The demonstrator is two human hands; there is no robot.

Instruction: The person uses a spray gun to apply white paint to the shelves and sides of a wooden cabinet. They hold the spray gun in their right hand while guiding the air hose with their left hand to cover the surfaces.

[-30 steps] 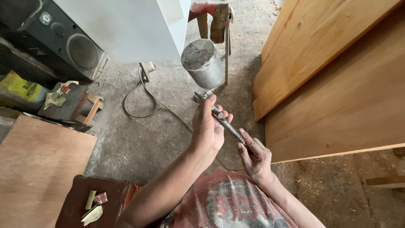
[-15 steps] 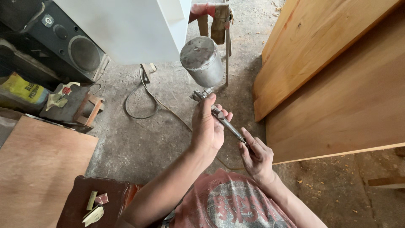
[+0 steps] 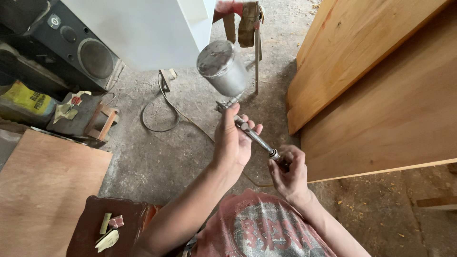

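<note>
Spray gun is held over the concrete floor, metal cup up and away from the body. Left hand is wrapped shut around the gun body just below the cup. Right hand pinches the handle's near end. Long axis runs diagonally from cup down-right to right hand.

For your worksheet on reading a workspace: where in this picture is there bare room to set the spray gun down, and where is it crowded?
Bare concrete floor lies open between the plywood sheet, the looped cable and the left hand. The plywood sheet is bare too. It is crowded by the speaker and wood scraps. The right hand and spray gun sit close to the wooden panels.
</note>
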